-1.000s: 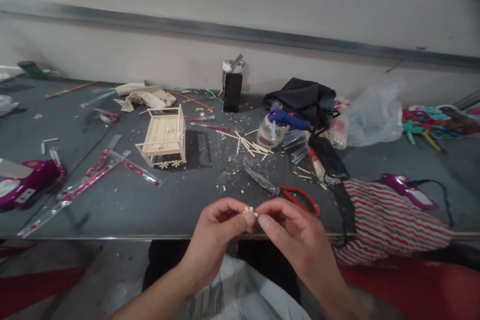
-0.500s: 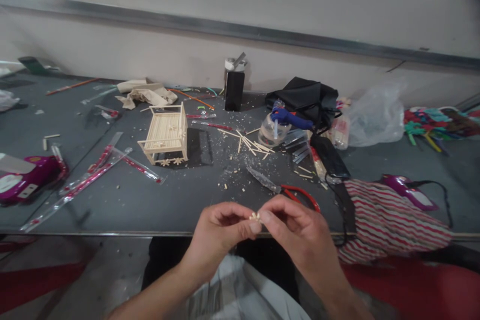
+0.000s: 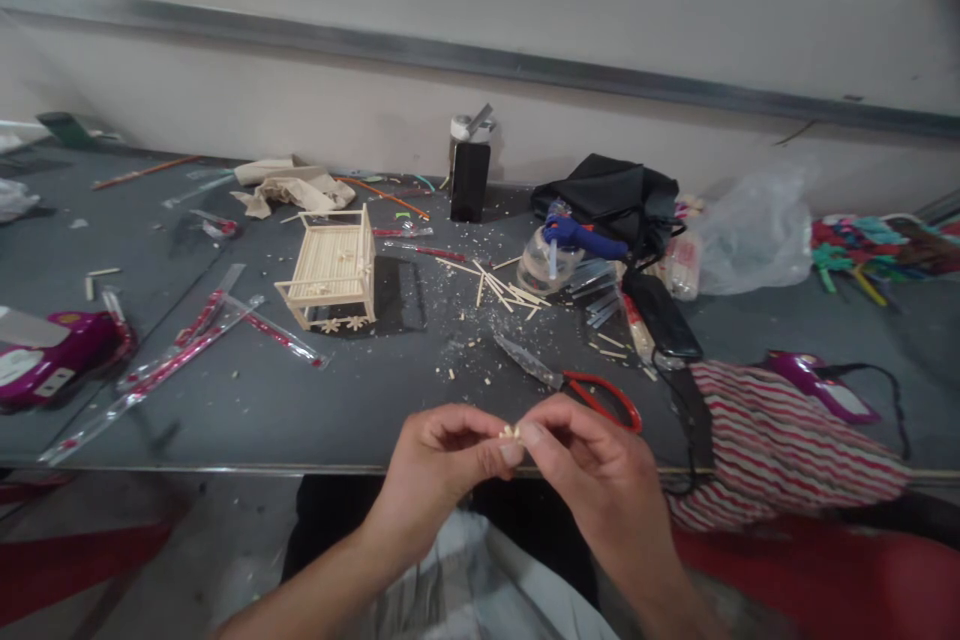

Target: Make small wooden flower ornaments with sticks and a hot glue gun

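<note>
Between my two hands, at the table's front edge, is a tiny flower-shaped piece of pale wooden bits [image 3: 511, 432]. My left hand [image 3: 450, 450] pinches it from the left with thumb and forefinger. My right hand [image 3: 592, 465] pinches it from the right, its fingertips nearly meeting the left ones. The fingers cover part of the piece. Further off to the left stands a small model bed or cart of wooden sticks [image 3: 330, 260], with similar flower shapes at its near side. Red-handled scissors [image 3: 600, 395] lie just beyond my right hand.
Loose wooden sticks [image 3: 502, 290] and crumbs are scattered mid-table. A blue glue gun [image 3: 585, 238] rests on a roll of clear tape [image 3: 547, 265]. Plastic sleeves [image 3: 180, 350] lie at left, near a purple box [image 3: 60, 360]. A striped cloth [image 3: 787, 440] hangs over the edge at right.
My fingers have shifted slightly around the small wooden piece, so a bit less of it shows. Both hands stay in the same place, and the things on the table have not moved.
</note>
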`<state>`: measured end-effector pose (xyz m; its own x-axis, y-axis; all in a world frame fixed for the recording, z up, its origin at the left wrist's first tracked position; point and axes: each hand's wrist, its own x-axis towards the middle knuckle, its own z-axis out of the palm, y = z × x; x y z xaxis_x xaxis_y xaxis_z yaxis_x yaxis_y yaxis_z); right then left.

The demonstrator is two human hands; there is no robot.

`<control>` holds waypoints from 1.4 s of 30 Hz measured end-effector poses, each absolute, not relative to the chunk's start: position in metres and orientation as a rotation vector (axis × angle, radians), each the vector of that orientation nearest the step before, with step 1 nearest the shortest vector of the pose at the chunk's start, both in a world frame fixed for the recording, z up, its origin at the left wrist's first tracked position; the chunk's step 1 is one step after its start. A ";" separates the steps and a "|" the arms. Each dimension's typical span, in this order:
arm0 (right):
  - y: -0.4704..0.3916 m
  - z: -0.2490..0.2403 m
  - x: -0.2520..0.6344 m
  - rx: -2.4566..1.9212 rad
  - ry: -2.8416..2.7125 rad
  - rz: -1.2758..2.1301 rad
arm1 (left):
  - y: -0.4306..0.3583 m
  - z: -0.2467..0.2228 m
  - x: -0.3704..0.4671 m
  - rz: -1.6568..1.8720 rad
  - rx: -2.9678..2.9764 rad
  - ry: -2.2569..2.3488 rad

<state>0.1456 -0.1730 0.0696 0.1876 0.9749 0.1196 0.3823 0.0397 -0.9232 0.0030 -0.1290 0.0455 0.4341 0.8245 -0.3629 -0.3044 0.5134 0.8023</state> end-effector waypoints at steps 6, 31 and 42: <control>-0.173 0.065 0.146 -1.508 -1.340 0.794 | -0.131 0.043 0.004 0.784 0.722 0.840; -0.180 0.066 0.145 -1.494 -1.114 1.013 | -0.135 0.037 0.007 0.792 0.464 0.656; -0.174 0.083 0.145 -1.485 -1.041 1.041 | -0.125 0.043 0.005 0.769 0.552 0.568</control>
<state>0.1450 -0.1740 0.0830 0.2580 0.9612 -0.0974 0.0971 -0.1262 -0.9872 0.0053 -0.1251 0.0430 0.5874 0.7637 -0.2679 -0.4805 0.5954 0.6439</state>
